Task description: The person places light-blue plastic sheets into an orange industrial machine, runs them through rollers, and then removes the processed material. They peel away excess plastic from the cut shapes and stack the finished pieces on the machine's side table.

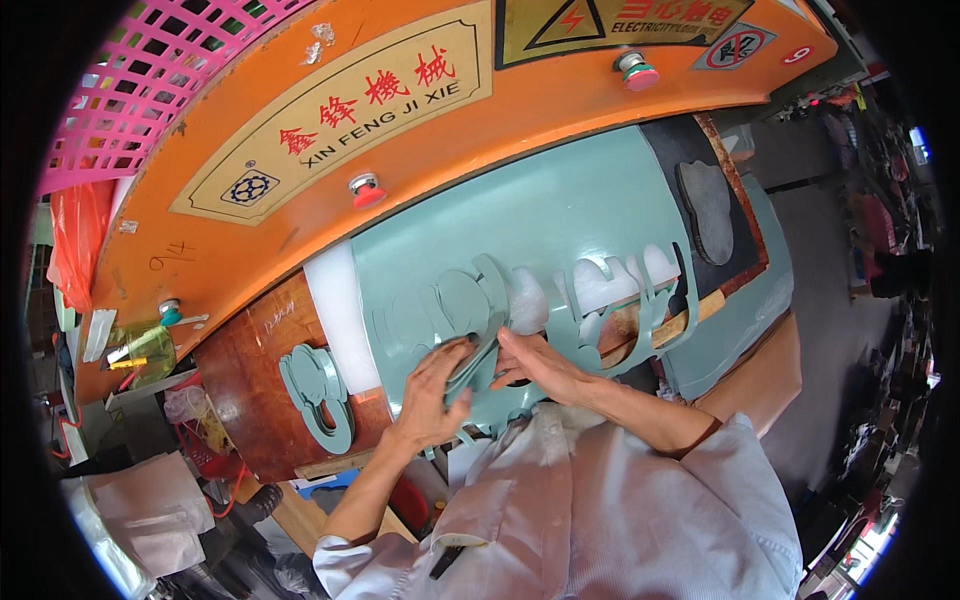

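A pale green sheet (560, 185) with several cut-out openings along its near edge lies in front of me. At that edge my left hand (430, 395) is closed round a small stack of curved cut green pieces (488, 362). My right hand (545, 368) grips the same stack from the right, fingers bent and partly hidden behind it. Just beyond my hands, several more cut pieces (462, 300) rest on the sheet, overlapping. Further left, a neat pile of looped green pieces (318, 390) sits on the brown board.
An orange machine beam (530, 120) with red push buttons (366, 190) spans the far side. The brown board (250, 380) and a white pad (340, 320) lie left. On the right, a sole-shaped grey piece (706, 215) rests on a black board (735, 255). A pink basket (150, 80) stands far left.
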### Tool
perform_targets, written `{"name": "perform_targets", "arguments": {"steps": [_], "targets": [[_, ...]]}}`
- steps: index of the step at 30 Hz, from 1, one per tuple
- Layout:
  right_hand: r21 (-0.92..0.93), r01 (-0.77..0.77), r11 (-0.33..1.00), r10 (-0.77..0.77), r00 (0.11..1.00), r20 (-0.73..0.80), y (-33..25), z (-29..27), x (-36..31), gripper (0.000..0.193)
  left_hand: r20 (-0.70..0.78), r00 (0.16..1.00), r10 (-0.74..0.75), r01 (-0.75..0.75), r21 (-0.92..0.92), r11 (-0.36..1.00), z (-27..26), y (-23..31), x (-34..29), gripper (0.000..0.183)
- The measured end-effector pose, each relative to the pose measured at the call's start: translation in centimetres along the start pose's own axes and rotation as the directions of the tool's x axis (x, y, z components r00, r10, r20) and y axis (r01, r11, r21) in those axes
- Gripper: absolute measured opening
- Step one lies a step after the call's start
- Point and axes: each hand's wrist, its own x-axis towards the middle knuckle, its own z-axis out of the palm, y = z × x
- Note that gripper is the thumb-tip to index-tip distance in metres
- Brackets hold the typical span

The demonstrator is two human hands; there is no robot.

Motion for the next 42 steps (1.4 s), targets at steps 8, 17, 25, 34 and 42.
{"name": "perform_targets", "arguments": {"steps": [8, 17, 25, 34, 42], "targets": [[-0.185, 0.074, 0.980, -0.108, 0.978, -0.181, 3.8, 0.6, 1.9, 0.038, -0.172, 0.922, -0.346, 0.255, -0.403, 0.879, -2.3, 0.5, 3.4, 0.038], [0.008, 0.196, 0.981, -0.191, 0.966, -0.177, 1.4, 0.0, 3.4, 0.031, -0.133, 0.932, -0.336, 0.187, -0.617, 0.764, -2.5, 1.4, 8.8, 0.029], [-0.163, 0.266, 0.950, -0.286, 0.952, -0.113, 1.7, 1.0, 2.4, 0.031, -0.310, 0.865, -0.395, 0.133, -0.616, 0.776, -3.6, -1.5, 12.1, 0.041], [-0.221, 0.243, 0.944, -0.287, 0.938, -0.194, 2.7, 3.9, 0.1, 0.025, -0.332, 0.822, -0.463, 0.175, -0.626, 0.760, -1.9, -5.1, 11.4, 0.038], [-0.381, 0.135, 0.915, -0.225, 0.953, -0.201, 2.2, 3.9, -0.2, 0.031, -0.364, 0.746, -0.558, 0.202, -0.674, 0.710, -0.7, -6.5, 12.7, 0.036]]}}
